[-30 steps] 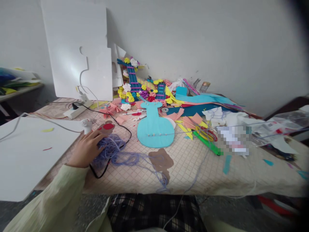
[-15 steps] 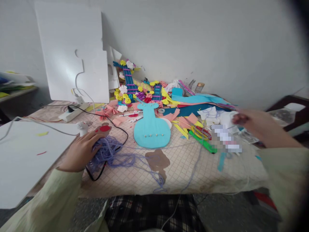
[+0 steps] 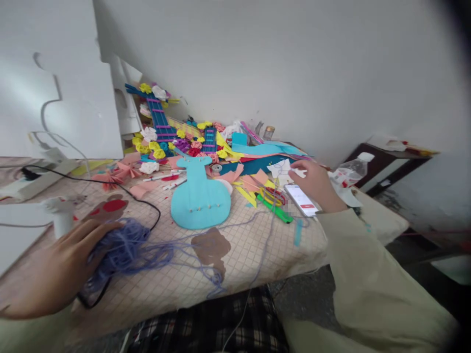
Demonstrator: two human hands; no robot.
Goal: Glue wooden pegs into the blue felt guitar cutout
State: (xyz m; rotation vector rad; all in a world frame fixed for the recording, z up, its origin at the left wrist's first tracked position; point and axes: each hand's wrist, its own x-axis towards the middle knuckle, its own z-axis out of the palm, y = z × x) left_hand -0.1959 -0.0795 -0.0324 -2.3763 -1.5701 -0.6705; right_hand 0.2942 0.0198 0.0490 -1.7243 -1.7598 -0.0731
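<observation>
My left hand [image 3: 79, 250] lies over a loose bundle of purple yarn [image 3: 127, 247] at the table's left front, fingers curled about it. Farther back on the right, my right hand [image 3: 312, 182] is closed in a pinch beside crumpled white paper [image 3: 278, 168]. A thin yarn strand runs up to its fingertips, whose grip is partly hidden. Between my hands lies a light-blue guitar-shaped cutout [image 3: 200, 198] with two rows of small pegs. Yarn strands trail across the table in front of it and hang off the front edge.
Green cutter [image 3: 281, 214], scissors [image 3: 272, 196] and a lit phone [image 3: 300, 200] lie near my right hand. A plastic bottle [image 3: 353, 170] is beyond. Paper flowers and small guitar models [image 3: 160, 120] pile up against the wall. A black cable [image 3: 142, 196] curves past the yarn.
My view has turned to the right. My right hand has moved inward from the right, over the table near the white paper. My left hand stays at the yarn bundle.
</observation>
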